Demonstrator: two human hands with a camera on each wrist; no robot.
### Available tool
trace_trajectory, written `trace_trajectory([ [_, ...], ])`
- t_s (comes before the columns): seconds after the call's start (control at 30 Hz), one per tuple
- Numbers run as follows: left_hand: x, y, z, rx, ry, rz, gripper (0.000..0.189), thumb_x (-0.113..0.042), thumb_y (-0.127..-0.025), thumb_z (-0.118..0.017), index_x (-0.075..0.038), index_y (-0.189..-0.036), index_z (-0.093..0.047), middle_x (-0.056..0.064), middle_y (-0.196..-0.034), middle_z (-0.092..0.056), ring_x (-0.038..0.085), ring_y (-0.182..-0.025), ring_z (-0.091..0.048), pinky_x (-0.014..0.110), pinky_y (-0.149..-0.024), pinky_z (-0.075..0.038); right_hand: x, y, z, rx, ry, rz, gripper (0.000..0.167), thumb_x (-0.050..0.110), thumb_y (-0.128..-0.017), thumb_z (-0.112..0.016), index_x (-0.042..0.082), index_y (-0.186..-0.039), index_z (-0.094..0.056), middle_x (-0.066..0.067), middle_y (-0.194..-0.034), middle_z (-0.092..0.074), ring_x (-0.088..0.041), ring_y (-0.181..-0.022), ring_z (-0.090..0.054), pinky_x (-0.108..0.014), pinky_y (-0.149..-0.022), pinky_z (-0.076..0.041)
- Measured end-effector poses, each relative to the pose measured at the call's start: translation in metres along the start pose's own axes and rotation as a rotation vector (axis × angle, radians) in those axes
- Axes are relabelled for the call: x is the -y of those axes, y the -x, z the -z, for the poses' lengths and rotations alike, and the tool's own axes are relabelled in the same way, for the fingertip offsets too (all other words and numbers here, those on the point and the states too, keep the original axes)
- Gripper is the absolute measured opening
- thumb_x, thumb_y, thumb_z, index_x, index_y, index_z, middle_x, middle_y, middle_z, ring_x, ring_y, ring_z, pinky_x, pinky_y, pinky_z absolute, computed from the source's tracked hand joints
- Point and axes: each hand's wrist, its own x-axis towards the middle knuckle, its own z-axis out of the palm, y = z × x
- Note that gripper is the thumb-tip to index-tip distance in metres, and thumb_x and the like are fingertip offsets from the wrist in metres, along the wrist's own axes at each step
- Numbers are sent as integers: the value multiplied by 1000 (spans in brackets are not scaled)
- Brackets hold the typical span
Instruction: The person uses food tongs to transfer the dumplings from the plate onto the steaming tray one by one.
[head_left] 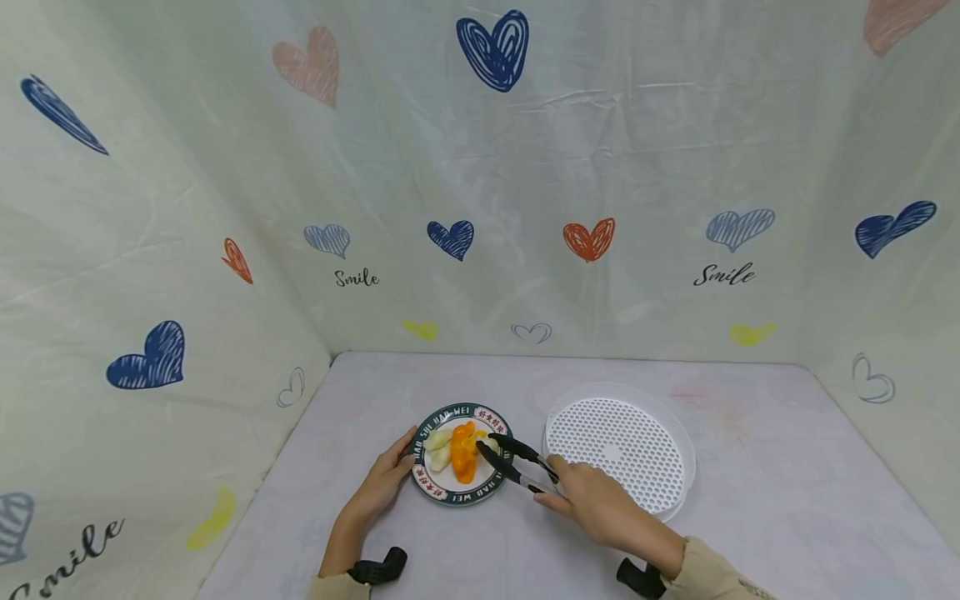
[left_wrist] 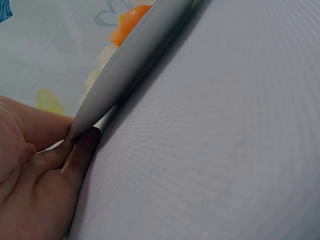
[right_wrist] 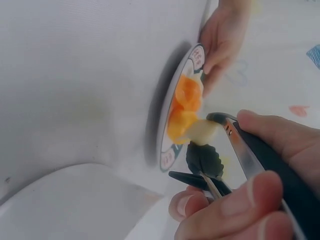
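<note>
At the left edge of a round plate with a dark green patterned rim [head_left: 465, 497], my left hand [head_left: 384, 481] pinches the rim between thumb and fingers. Orange pieces of food [head_left: 463, 465] lie mid-plate, with pale pieces [head_left: 437, 457] on their left. My right hand [head_left: 600, 502] grips a pair of black-tipped metal tongs [head_left: 501, 464] that reaches over the plate's right side. In the right wrist view the tongs' tips stand apart, on either side of a pale piece [right_wrist: 202, 131]. The plate's near edge looks slightly raised off the table in the left wrist view [left_wrist: 135, 60].
A round white tray with a perforated insert [head_left: 615, 446] stands right of the plate, partly behind my right hand and forearm. The white-covered table [head_left: 360, 383] meets a heart-printed curtain [head_left: 517, 167] at its back and sides. Black wrist straps [head_left: 378, 568] sit on both wrists.
</note>
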Motion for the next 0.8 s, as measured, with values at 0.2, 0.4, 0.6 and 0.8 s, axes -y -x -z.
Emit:
trace_trajectory([
  [0.2, 4, -3, 0, -9, -29, 1, 52, -4, -104, -44, 0, -154, -31, 17, -160, -27, 36, -149, -17, 53, -119, -15, 1, 2, 8, -6, -6, -40, 65, 51, -94, -61, -4, -127, -57, -12, -91, -68, -12, -69, -55, -30, -54, -51],
  [0.4, 5, -3, 1, -13, -22, 22, 53, -5, -104, -43, -3, -155, -31, 14, -161, -26, 34, -150, -16, 52, -120, -15, -5, 6, 20, -78, 2, -24, 55, 41, -96, -64, -4, -125, -57, -12, -87, -68, -15, -70, -61, -31, -55, -53],
  [0.6, 3, -3, 0, -10, -33, 14, 52, -5, -104, -44, -2, -155, -31, 17, -161, -27, 37, -149, -17, 53, -119, -15, -17, 13, 38, -125, 5, -74, 58, 38, -96, -65, -8, -130, -55, -22, -105, -70, -27, -89, -70, -44, -75, -59],
  [0.8, 2, -4, 0, -8, -21, 19, 53, -4, -104, -43, -2, -155, -30, 16, -161, -26, 35, -150, -16, 52, -119, -15, -35, 23, 57, -133, 32, -103, 65, 43, -98, -61, -10, -133, -51, -23, -102, -70, -31, -90, -70, -49, -80, -58],
])
